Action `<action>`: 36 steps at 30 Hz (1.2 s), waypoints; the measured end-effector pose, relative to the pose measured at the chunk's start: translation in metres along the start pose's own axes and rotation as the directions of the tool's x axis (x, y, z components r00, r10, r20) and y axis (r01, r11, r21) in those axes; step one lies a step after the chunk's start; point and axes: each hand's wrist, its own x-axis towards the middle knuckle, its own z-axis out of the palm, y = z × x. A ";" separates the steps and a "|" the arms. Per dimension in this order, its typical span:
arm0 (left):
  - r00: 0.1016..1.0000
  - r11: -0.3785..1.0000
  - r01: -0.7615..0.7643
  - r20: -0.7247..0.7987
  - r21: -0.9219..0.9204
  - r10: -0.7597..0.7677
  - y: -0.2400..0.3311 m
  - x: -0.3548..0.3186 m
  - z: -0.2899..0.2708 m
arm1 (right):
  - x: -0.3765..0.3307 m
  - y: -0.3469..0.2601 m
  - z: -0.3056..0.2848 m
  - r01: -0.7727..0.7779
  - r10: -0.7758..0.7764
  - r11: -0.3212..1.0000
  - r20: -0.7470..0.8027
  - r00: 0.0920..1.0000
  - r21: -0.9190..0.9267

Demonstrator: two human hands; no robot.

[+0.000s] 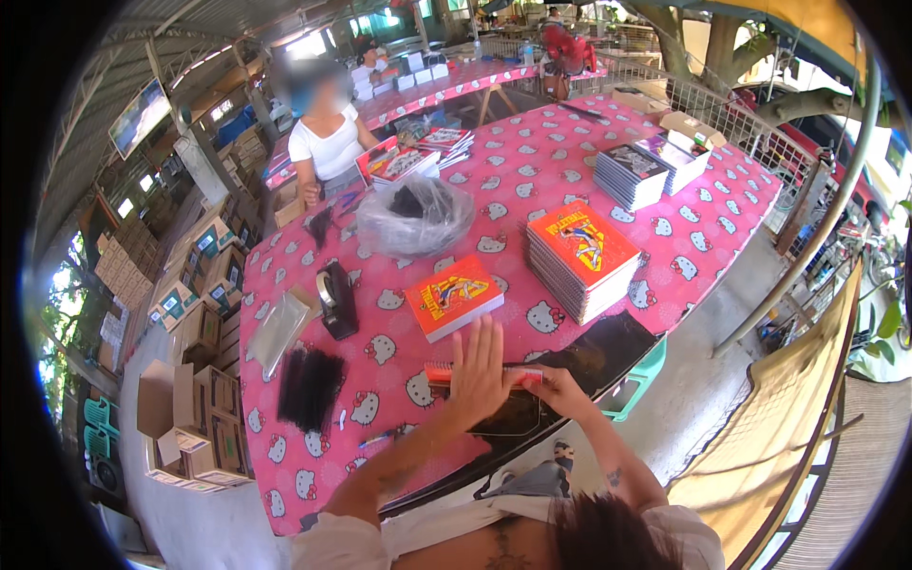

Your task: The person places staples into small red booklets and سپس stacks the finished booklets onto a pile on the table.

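Pink cat-print worktop (546, 142), black strip (613, 351) at near edge. Red notebook (438, 375) by that edge: left hand (479, 380) flat on it, grip released; right hand (562, 391) pinching its right end. Cartons (223, 423) beyond left edge.

Strong daylight enters from the open right side, bleaching the smooth grey concrete floor (698, 380) and casting shadow streaks across the hanging tan cloth sheet (750, 446), while the corrugated grey metal roof (195, 47) is dim between blown-out gaps. White glare glints off the crumpled clear plastic bag (432, 233). Fisheye distortion bows straight edges toward a black rim, and distant background detail looks soft.
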 end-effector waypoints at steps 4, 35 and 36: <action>0.999 0.999 0.007 0.041 -0.038 -0.006 0.028 -0.061 0.018 | 0.000 0.005 0.003 -0.029 0.026 0.998 -0.058 0.998 -0.058; 0.999 0.927 0.000 -0.046 -0.376 -0.019 0.007 -0.005 -0.012 | 0.008 -0.047 -0.022 -0.011 0.017 0.998 -0.111 0.994 0.056; 1.000 0.929 0.006 -0.010 -0.370 -0.010 0.004 -0.007 -0.010 | 0.008 -0.054 -0.036 -0.150 0.152 0.987 -0.021 0.988 0.054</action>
